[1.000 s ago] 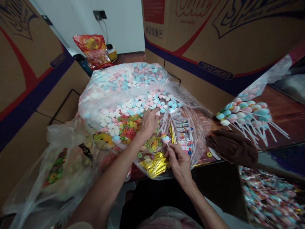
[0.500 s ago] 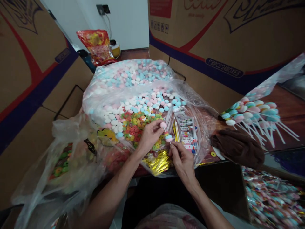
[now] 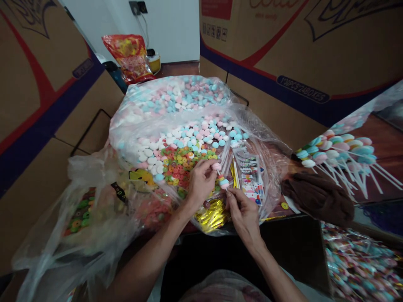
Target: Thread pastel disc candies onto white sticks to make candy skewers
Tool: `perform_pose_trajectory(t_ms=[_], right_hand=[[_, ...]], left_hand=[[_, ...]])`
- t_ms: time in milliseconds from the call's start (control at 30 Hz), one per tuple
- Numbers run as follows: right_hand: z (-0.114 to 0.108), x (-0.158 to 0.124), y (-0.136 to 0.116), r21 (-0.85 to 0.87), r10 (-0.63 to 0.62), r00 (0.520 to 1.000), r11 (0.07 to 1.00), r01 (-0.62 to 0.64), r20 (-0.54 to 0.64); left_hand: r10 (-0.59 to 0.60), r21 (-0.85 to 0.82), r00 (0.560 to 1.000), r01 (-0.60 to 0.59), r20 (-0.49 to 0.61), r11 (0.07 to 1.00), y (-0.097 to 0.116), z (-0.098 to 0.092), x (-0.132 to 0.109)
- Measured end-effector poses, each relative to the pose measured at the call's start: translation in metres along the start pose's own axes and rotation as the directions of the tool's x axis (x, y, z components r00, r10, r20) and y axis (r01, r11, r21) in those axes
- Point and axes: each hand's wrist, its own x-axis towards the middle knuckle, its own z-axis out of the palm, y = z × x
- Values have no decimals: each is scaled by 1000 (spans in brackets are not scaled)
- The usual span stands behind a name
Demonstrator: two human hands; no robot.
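Observation:
My left hand [image 3: 201, 181] pinches a pink marshmallow [image 3: 216, 166] between thumb and fingertips, at the upper end of a white stick. Lower on that stick sit a yellow-orange gummy ring [image 3: 221, 178] and a blue and pink marshmallow [image 3: 224, 184]. Just beneath them, my right hand [image 3: 243, 209] grips the candy stick between thumb and fingers. Loose gummy rings [image 3: 176, 170] lie behind and left of my left hand. Gold twist ties [image 3: 210, 216] are bunched below the hands, and printed wrappers [image 3: 250, 176] lie to the right.
Plastic sheeting holds a heap of pastel marshmallows [image 3: 185, 96] at the back. Finished candy sticks [image 3: 340, 151] and a brown cloth [image 3: 317, 197] lie right. An open box [image 3: 327, 256] of wrapped candies stands lower right. Large cartons [image 3: 267, 50] flank both sides; a plastic bag [image 3: 94, 235] hangs left.
The whole view has shifted slightly. Both hands keep nearly the same grip, and a bit of white stick shows between the upper pink marshmallow and the gummy ring.

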Motion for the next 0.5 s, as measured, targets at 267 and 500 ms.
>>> perform_pose_trajectory(t_ms=[267, 500], right_hand=[[1, 1, -2, 23, -16, 999, 1000, 17, -40], [3, 0, -1, 59, 10, 999, 998, -8, -34]], left_hand=[[166, 296, 986, -163, 18, 941, 9, 5, -12], [166, 333, 984, -179, 65, 926, 10, 6, -21]])
